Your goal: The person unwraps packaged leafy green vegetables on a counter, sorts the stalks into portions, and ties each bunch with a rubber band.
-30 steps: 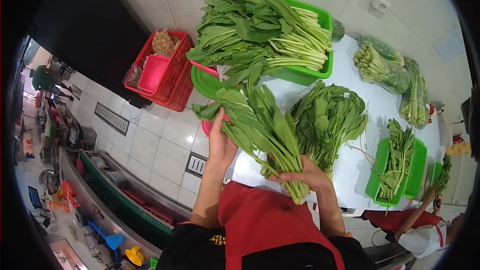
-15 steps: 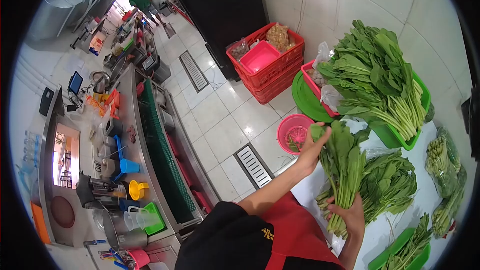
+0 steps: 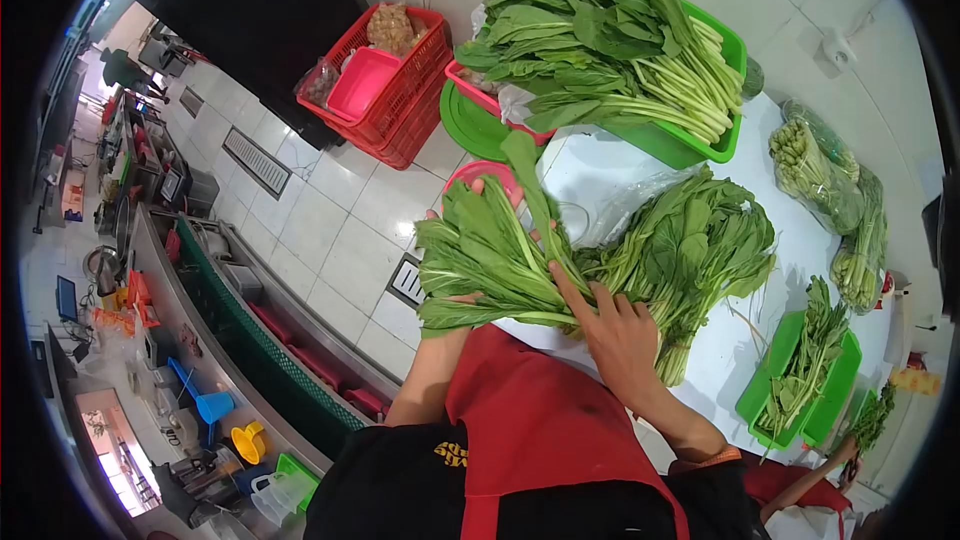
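leafy greens (image 3: 490,250) lie over my left hand (image 3: 465,298), at the near left edge of the white table (image 3: 580,165). leaves hide most of that hand, so i cannot tell whether it is closed. my right hand (image 3: 620,340) is open with fingers spread, its index finger touching the bunch near the stems. my two hands are apart. a second bunch (image 3: 700,240) rests on the table just right of the first. at the far side i see a green tub (image 3: 735,50) under a big heap of greens (image 3: 600,30). bagged vegetables (image 3: 820,170) lie to the right, and a co-worker's hand (image 3: 848,448) holds a leafy sprig (image 3: 872,420) at the near right.
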`<action>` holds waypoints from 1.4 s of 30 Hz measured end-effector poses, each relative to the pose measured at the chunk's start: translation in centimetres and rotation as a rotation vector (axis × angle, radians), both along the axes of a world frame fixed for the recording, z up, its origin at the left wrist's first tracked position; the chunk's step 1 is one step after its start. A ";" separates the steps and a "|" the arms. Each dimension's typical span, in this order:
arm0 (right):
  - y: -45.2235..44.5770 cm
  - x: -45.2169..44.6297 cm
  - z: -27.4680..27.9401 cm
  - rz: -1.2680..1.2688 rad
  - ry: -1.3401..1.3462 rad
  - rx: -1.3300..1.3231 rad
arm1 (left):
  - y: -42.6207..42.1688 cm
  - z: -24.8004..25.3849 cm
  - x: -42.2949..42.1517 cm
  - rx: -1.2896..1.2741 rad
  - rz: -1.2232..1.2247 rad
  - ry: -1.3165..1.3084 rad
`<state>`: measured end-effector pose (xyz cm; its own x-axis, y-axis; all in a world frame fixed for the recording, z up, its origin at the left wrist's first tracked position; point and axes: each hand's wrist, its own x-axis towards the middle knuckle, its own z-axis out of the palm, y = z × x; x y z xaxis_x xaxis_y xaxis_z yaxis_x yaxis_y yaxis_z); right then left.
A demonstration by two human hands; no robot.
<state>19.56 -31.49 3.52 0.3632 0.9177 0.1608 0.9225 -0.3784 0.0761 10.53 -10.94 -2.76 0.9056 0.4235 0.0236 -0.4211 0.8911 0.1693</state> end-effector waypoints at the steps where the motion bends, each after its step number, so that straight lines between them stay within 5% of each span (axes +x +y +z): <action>1: 0.0 0.1 0.5 0.011 -0.002 0.004 | -0.4 0.3 -0.1 -0.074 0.022 0.044; 6: -0.2 1.5 0.8 0.046 -0.087 0.051 | -0.6 -0.6 0.8 0.008 0.050 -0.049; 8: -0.3 2.1 1.5 0.064 -0.080 0.037 | -0.2 -0.9 0.7 -0.308 0.070 -0.033; 10: -0.4 3.5 2.4 0.089 -0.144 0.058 | 0.3 0.7 1.5 -0.215 0.112 0.018; 14: 1.5 7.1 6.8 0.112 -0.293 0.199 | 3.4 8.5 5.9 0.113 0.256 0.091; 18: 6.2 14.2 14.4 0.165 -0.627 0.629 | 10.0 20.3 12.0 0.495 0.507 0.074; 22: 10.6 22.6 22.3 0.022 -0.564 0.679 | 16.7 27.8 17.4 0.728 0.753 0.130; 24: 12.7 28.0 22.2 -0.053 -0.585 0.613 | 23.0 25.8 19.6 0.955 0.739 0.108; 25: 13.7 30.8 21.2 -0.065 -0.528 0.498 | 23.6 24.8 20.2 0.953 0.539 -0.017; 26: 14.6 33.7 19.7 -0.082 -0.469 0.386 | 18.6 27.3 21.7 0.705 0.761 0.331; 28: 16.0 39.0 14.9 -0.100 -0.171 -0.020 | 14.2 24.4 23.1 1.162 1.029 0.471; 31: 14.4 42.1 8.4 -0.070 0.226 -0.228 | 12.0 21.5 24.2 1.269 0.880 0.476; 33: 13.5 42.6 6.4 -0.173 0.620 -0.004 | 11.7 20.2 23.9 1.350 0.890 0.511; 34: 13.0 43.3 5.6 -0.176 0.631 -0.011 | 11.5 19.6 23.8 1.433 0.894 0.555; 36: 11.4 43.5 2.8 -0.068 0.438 0.465 | 10.3 18.3 22.8 1.454 0.956 0.517; 38: 7.6 40.2 4.1 -0.138 0.193 0.520 | 7.9 15.5 20.9 1.480 0.962 0.514; 40: 3.2 35.5 4.5 -0.089 0.390 0.791 | 4.5 12.5 18.3 1.604 0.951 0.466; 42: -1.1 28.9 3.5 -0.271 0.495 0.949 | 0.1 7.5 15.5 1.681 0.605 0.490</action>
<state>48.46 -32.61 7.04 0.7522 0.3787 0.5393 0.6486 -0.2816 -0.7071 26.05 -10.83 4.76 0.7133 0.4641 0.5253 -0.2248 -0.5584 0.7985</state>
